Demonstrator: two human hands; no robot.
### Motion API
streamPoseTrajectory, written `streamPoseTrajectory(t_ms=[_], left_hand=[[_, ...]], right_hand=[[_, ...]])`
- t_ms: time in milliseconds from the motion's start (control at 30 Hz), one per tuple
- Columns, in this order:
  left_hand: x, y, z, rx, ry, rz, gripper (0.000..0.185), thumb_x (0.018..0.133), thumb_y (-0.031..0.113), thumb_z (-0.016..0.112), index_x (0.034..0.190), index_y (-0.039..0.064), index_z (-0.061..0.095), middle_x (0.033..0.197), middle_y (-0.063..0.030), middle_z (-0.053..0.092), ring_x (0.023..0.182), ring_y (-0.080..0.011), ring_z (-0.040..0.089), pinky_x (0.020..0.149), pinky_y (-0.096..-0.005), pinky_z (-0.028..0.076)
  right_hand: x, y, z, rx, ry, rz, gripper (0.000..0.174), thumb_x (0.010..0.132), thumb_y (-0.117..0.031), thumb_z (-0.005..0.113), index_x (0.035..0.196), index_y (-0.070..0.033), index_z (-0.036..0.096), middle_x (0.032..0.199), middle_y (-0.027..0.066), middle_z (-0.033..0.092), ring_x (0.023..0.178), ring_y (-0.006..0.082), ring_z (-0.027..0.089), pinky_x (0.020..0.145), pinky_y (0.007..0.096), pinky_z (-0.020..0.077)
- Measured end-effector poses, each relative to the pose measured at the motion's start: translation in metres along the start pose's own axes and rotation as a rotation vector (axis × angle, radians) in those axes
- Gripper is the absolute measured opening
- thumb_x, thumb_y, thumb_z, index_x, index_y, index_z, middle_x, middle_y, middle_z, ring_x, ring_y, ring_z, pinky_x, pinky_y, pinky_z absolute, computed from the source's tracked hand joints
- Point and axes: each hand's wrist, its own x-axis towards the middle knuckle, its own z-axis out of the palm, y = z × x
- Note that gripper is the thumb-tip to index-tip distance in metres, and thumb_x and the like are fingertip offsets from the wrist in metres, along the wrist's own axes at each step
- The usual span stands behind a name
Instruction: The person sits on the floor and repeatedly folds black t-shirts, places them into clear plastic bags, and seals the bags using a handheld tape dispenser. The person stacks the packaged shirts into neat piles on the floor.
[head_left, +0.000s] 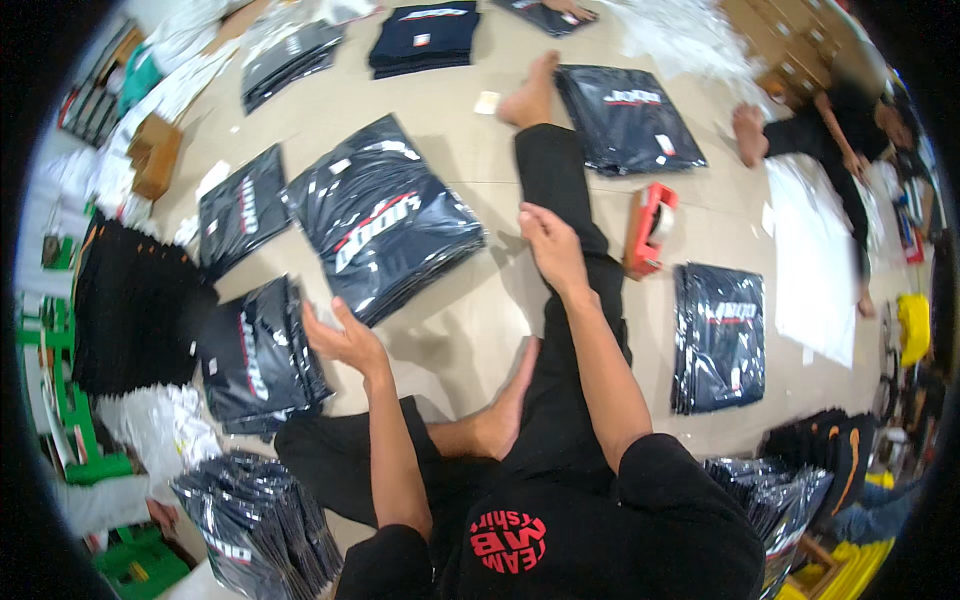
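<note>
My left hand (341, 335) is held with its fingers apart beside a stack of bagged dark garments (259, 356), and nothing shows in it. Whether it touches the bags' edge is hard to tell. Loosely curled, my right hand (556, 251) is over my outstretched leg (559, 180), with no object visible in its fingers. A larger stack of dark garments in clear plastic (386, 217) lies on the floor between and beyond my hands. Right of my leg stands a red tape dispenser (651, 231) with a roll of tape.
More bagged garment stacks lie left (244, 210), ahead (630, 120) and right (720, 337). Farther off is a folded dark stack (424, 37). A black garment pile (135, 307) stands at left. Another person (832, 142) sits at right near white sheeting (814, 262); a co-worker's hand (571, 9) touches a far bag.
</note>
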Motion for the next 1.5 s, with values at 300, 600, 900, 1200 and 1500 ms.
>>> streamPoseTrajectory(t_ms=[300,600,900,1200,1500], left_hand=[[-0.168,0.286,0.042,-1.203,-1.336,-0.548,0.039,0.110,0.032,0.056,0.131,0.000,0.059,0.118,-0.0121,0.070,0.109,-0.0218,0.068,0.098,-0.0371,0.050],[-0.245,0.307,0.124,-0.703,-1.824,-0.850,0.080,0.106,0.067,0.032,0.136,0.000,0.064,0.143,-0.0190,0.062,0.137,-0.0344,0.050,0.116,-0.0540,0.032],[-0.259,0.289,0.139,-0.827,-1.754,-0.787,0.063,0.106,0.053,0.045,0.120,-0.002,0.073,0.117,-0.0167,0.075,0.126,-0.0263,0.061,0.114,-0.0422,0.034],[-0.259,0.304,0.124,-0.826,-1.585,-0.661,0.034,0.092,0.029,0.074,0.097,-0.004,0.076,0.093,-0.0105,0.075,0.089,-0.0168,0.069,0.088,-0.0303,0.051],[-0.285,0.299,0.135,-0.608,-1.385,-0.300,0.022,0.085,0.019,0.080,0.082,-0.001,0.074,0.074,-0.0143,0.071,0.067,-0.0260,0.067,0.067,-0.0406,0.051]], right_hand=[[-0.042,0.058,-0.204,0.228,0.664,0.492,0.045,0.100,-0.043,0.064,0.119,-0.003,0.072,0.112,0.0087,0.069,0.103,0.0194,0.062,0.090,0.0381,0.0488],[-0.035,0.066,-0.206,0.501,0.341,0.583,0.030,0.096,-0.031,0.072,0.105,-0.003,0.077,0.119,0.0116,0.068,0.111,0.0216,0.061,0.098,0.0420,0.0445],[-0.125,0.033,-0.147,0.455,0.647,0.427,0.033,0.096,-0.033,0.073,0.097,0.000,0.075,0.145,0.0131,0.055,0.119,0.0199,0.057,0.099,0.0358,0.0413],[-0.191,0.054,-0.116,0.384,0.657,0.426,0.027,0.099,-0.025,0.071,0.098,0.002,0.073,0.139,0.0145,0.056,0.118,0.0220,0.058,0.103,0.0355,0.0445],[-0.193,0.074,-0.117,0.350,0.700,0.435,0.026,0.101,-0.020,0.070,0.106,0.006,0.071,0.133,0.0140,0.060,0.111,0.0184,0.062,0.105,0.0335,0.0471]])
